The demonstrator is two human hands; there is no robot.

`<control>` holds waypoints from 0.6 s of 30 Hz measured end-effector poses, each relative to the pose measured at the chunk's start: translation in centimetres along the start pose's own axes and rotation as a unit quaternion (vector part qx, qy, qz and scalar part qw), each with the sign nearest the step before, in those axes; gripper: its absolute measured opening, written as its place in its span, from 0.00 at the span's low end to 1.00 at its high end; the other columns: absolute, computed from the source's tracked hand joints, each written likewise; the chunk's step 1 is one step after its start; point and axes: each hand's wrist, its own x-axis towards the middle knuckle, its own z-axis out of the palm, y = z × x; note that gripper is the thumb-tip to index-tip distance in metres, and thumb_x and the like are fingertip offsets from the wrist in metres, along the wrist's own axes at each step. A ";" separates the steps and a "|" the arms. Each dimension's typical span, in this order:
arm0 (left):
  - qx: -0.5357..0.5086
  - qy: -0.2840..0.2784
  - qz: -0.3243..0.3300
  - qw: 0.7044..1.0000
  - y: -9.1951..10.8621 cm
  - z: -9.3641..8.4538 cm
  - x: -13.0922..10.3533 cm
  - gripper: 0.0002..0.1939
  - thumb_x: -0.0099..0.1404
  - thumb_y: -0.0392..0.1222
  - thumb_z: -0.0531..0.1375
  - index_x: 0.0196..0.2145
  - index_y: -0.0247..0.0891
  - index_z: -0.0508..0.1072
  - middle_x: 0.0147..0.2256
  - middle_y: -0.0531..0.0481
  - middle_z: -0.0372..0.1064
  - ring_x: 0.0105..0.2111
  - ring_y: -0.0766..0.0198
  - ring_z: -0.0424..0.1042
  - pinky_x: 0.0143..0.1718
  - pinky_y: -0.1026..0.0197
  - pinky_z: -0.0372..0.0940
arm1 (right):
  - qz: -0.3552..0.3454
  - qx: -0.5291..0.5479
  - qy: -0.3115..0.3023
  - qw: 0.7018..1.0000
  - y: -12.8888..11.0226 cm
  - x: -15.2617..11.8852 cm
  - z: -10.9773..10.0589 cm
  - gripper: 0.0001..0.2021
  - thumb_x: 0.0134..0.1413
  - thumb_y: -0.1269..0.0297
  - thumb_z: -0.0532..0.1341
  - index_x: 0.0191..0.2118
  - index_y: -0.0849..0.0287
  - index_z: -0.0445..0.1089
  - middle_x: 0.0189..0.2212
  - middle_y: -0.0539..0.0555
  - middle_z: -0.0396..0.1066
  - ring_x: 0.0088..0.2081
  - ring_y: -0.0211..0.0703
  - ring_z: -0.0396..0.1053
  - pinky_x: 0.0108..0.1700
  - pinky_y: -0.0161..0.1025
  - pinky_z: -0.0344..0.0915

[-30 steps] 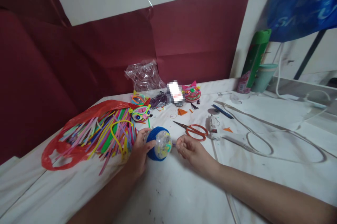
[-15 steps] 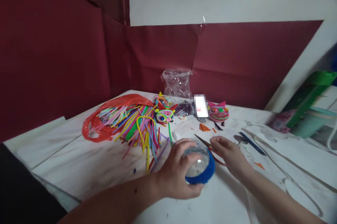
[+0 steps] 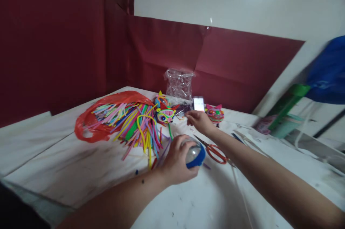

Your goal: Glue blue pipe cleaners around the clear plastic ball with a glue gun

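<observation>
My left hand (image 3: 179,160) wraps around a clear plastic ball (image 3: 192,153) with a blue band (image 3: 198,159) along its lower right side. Orange-handled scissors (image 3: 215,153) lie on the table just right of the ball. Farther back, my right hand (image 3: 201,121) reaches over the table with its fingers pinched together. Whether anything is between those fingertips is hidden; a thin shiny stick (image 3: 179,112) shows just left of them. Near it are a colourful cat-like face (image 3: 165,115) and a similar pink one (image 3: 215,113).
A red plastic bag (image 3: 83,123) spills many coloured pipe cleaners (image 3: 132,121) across the left. A lit phone (image 3: 198,103) leans at the back beside crumpled clear wrap (image 3: 179,83). A dark blue pen (image 3: 237,138), a pale green container (image 3: 288,125) and a green box (image 3: 289,106) are on the right.
My right hand has moved away from the scissors, forward and left toward the cat-like faces. My left hand still holds the ball. The camera view has shifted and tilted.
</observation>
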 end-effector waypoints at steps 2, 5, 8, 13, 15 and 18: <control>0.001 0.017 -0.024 1.000 -0.5 -0.2 0.2 0.31 0.46 0.34 0.63 0.50 0.41 0.62 0.52 0.39 0.58 0.54 0.47 0.61 0.55 0.44 0.60 | -0.001 -0.027 0.002 1.000 -0.8 0.7 0.3 0.12 0.57 0.57 0.55 0.29 0.59 0.67 0.17 0.49 0.69 0.18 0.36 0.64 0.23 0.32 0.60; 0.010 0.037 -0.024 0.999 -1.1 -0.2 0.5 0.32 0.46 0.34 0.63 0.50 0.42 0.62 0.52 0.40 0.57 0.55 0.46 0.60 0.57 0.42 0.58 | -0.002 -0.067 0.019 0.998 -1.5 1.5 1.1 0.13 0.60 0.59 0.53 0.29 0.60 0.66 0.14 0.48 0.67 0.16 0.35 0.62 0.20 0.32 0.58; 0.015 0.030 -0.018 0.999 -1.3 0.1 0.2 0.32 0.45 0.36 0.65 0.50 0.42 0.63 0.52 0.40 0.57 0.54 0.45 0.60 0.55 0.43 0.60 | -0.041 -0.101 0.009 0.994 -2.7 1.9 2.6 0.09 0.59 0.62 0.55 0.35 0.62 0.68 0.17 0.50 0.69 0.18 0.37 0.65 0.24 0.33 0.61; 0.076 -0.023 -0.015 0.997 -1.4 0.0 0.1 0.33 0.43 0.44 0.67 0.49 0.38 0.67 0.51 0.37 0.60 0.53 0.40 0.61 0.53 0.40 0.62 | -0.162 -0.166 -0.084 0.969 -6.5 3.0 7.0 0.12 0.48 0.72 0.64 0.42 0.60 0.71 0.35 0.57 0.76 0.34 0.44 0.73 0.37 0.36 0.65; 0.071 -0.035 -0.009 0.997 -1.4 -0.3 0.3 0.37 0.44 0.43 0.67 0.53 0.39 0.64 0.52 0.37 0.61 0.53 0.38 0.61 0.54 0.39 0.61 | -0.193 -0.201 -0.116 0.954 -8.2 3.6 9.1 0.05 0.54 0.71 0.59 0.33 0.61 0.74 0.30 0.58 0.76 0.32 0.45 0.73 0.36 0.37 0.64; 0.013 -0.021 0.007 1.000 -1.4 -0.7 0.7 0.40 0.46 0.40 0.67 0.57 0.42 0.62 0.54 0.41 0.63 0.54 0.37 0.61 0.55 0.39 0.61 | -0.234 -0.239 -0.153 0.930 -10.3 4.5 12.4 0.10 0.56 0.74 0.55 0.32 0.63 0.75 0.32 0.60 0.77 0.35 0.47 0.74 0.37 0.37 0.64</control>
